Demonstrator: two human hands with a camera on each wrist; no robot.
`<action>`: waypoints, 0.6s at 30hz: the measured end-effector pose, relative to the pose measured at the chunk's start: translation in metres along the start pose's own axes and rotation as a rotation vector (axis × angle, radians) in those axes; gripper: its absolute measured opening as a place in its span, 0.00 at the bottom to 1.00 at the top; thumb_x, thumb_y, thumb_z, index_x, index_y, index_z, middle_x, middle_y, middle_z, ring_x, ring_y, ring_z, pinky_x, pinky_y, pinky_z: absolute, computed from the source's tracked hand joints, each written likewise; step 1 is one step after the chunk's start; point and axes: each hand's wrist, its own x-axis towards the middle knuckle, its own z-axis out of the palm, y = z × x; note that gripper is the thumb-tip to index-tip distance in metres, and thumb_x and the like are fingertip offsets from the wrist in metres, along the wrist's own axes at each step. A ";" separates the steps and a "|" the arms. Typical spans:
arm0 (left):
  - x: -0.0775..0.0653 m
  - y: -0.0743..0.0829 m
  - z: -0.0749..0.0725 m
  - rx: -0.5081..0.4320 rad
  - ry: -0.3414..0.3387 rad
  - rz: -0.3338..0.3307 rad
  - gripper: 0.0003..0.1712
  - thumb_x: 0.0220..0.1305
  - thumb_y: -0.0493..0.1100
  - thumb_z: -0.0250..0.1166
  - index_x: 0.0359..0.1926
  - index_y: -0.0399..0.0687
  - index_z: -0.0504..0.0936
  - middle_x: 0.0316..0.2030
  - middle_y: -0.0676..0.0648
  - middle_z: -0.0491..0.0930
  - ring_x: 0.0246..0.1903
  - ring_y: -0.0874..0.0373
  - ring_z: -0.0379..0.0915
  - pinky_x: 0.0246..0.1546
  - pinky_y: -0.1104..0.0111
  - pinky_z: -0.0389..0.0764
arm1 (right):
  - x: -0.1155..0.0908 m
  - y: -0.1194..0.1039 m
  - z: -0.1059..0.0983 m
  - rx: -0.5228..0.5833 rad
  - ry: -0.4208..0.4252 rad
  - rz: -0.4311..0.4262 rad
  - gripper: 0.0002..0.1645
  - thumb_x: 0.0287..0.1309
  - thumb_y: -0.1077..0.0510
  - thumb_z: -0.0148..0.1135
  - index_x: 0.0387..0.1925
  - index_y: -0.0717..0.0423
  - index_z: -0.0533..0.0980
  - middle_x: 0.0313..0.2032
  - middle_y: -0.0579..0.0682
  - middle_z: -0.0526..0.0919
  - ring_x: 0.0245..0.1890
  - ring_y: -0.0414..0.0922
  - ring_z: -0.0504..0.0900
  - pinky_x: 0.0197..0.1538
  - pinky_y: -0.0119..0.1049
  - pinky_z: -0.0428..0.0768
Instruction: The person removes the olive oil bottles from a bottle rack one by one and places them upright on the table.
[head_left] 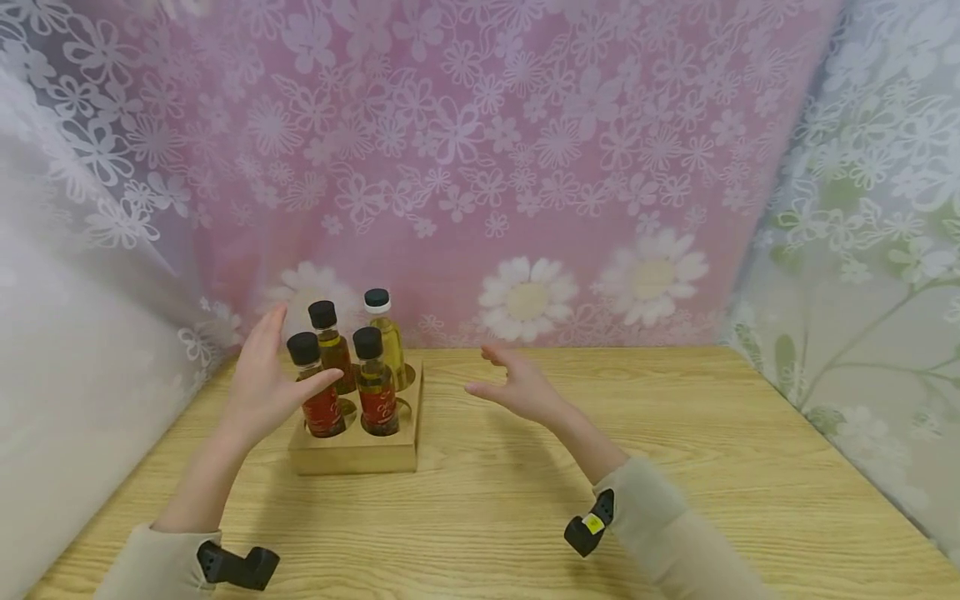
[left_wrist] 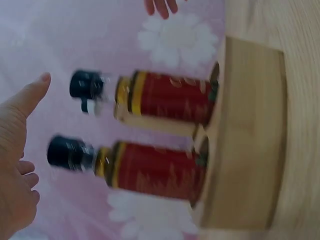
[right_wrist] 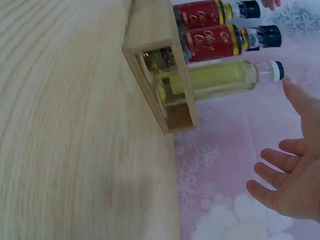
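A wooden bottle rack [head_left: 356, 460] on the table holds several capped oil bottles. Two red-labelled olive oil bottles, one at front left [head_left: 323, 410] and one at front right [head_left: 377, 400], stand in its near row. Behind them are a dark bottle [head_left: 335, 354] and a clear bottle of yellow oil [head_left: 392, 340] with a black-and-white cap. My left hand [head_left: 262, 387] hovers at the rack's left, thumb extended in front of the front-left bottle, holding nothing. Off to the rack's right, my right hand [head_left: 525, 387] is in the air with spread, relaxed fingers and nothing in it.
The rack stands on a light wood-grain table [head_left: 480, 517], toward its left back. A pink flowered curtain [head_left: 480, 167] hangs behind the table, with pale curtains at the left [head_left: 75, 350] and right [head_left: 877, 292]. Each sleeve carries a black wrist camera [head_left: 238, 567].
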 end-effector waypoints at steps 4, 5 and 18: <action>-0.005 -0.023 -0.004 -0.036 -0.085 -0.128 0.65 0.51 0.55 0.71 0.71 0.36 0.35 0.69 0.30 0.38 0.66 0.31 0.35 0.58 0.35 0.46 | 0.007 -0.002 0.019 0.056 -0.015 0.011 0.48 0.55 0.44 0.64 0.70 0.55 0.53 0.65 0.55 0.63 0.65 0.52 0.60 0.61 0.51 0.64; -0.006 -0.028 -0.004 -0.039 -0.107 -0.153 0.65 0.51 0.56 0.70 0.71 0.36 0.33 0.69 0.30 0.36 0.66 0.31 0.34 0.57 0.35 0.45 | 0.008 -0.003 0.023 0.071 -0.019 0.016 0.48 0.55 0.44 0.64 0.71 0.54 0.53 0.65 0.55 0.62 0.65 0.52 0.59 0.61 0.51 0.64; -0.021 -0.087 0.017 -0.112 -0.392 -0.271 0.71 0.50 0.58 0.70 0.68 0.29 0.27 0.66 0.22 0.33 0.63 0.25 0.36 0.57 0.35 0.48 | 0.024 -0.008 0.085 0.164 -0.137 0.095 0.54 0.53 0.42 0.65 0.72 0.55 0.47 0.69 0.56 0.54 0.68 0.54 0.53 0.65 0.51 0.57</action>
